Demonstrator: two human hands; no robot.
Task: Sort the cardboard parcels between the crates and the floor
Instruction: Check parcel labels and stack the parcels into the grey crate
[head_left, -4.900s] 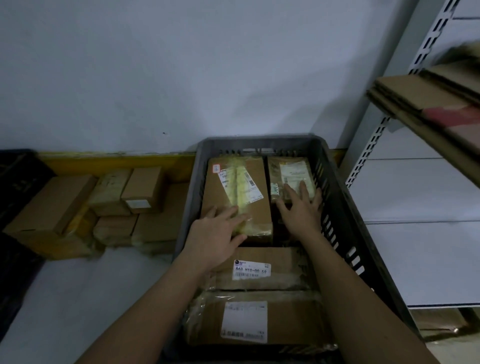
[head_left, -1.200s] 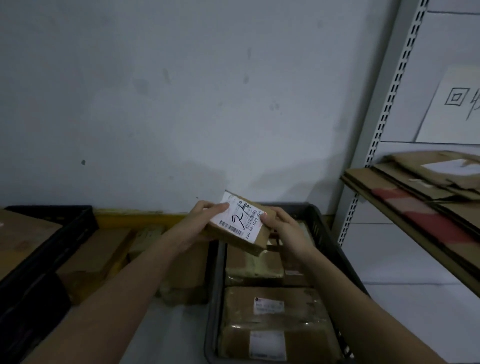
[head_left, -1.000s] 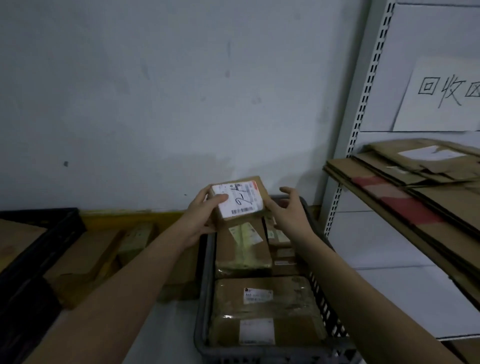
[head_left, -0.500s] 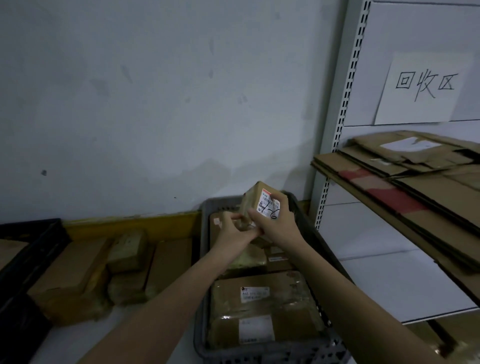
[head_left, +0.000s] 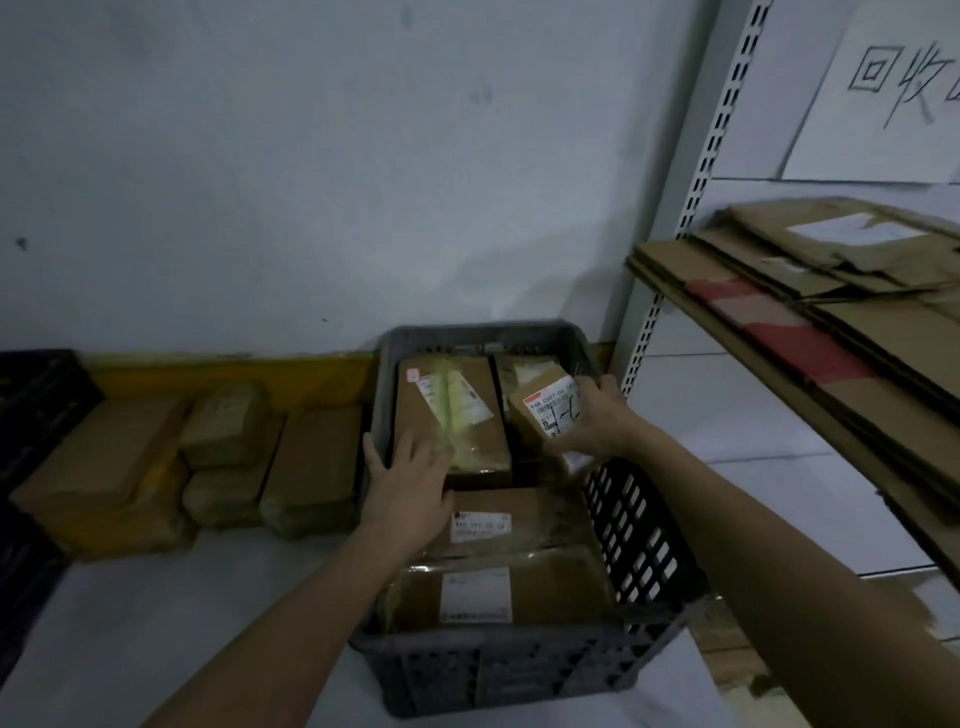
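Note:
A grey plastic crate (head_left: 644, 525) stands on the floor by the wall, packed with several cardboard parcels. My right hand (head_left: 597, 415) grips a small labelled parcel (head_left: 545, 413) just above the crate's far right corner. My left hand (head_left: 408, 483) lies flat with spread fingers on the near end of a long taped parcel (head_left: 452, 410) at the crate's far left. Two wider parcels, the middle parcel (head_left: 519, 519) and the near parcel (head_left: 498, 592), fill the near half of the crate.
Several cardboard parcels (head_left: 218, 457) lie stacked on the floor left of the crate, against a yellow skirting. A black crate (head_left: 31, 405) stands at the far left. On the right, a metal shelf carries flattened cardboard (head_left: 831, 312) that juts out over the crate's right side.
My left hand has let go of the small parcel and dropped onto the long parcel in the crate. My right hand has lowered the small parcel toward the crate's far right corner.

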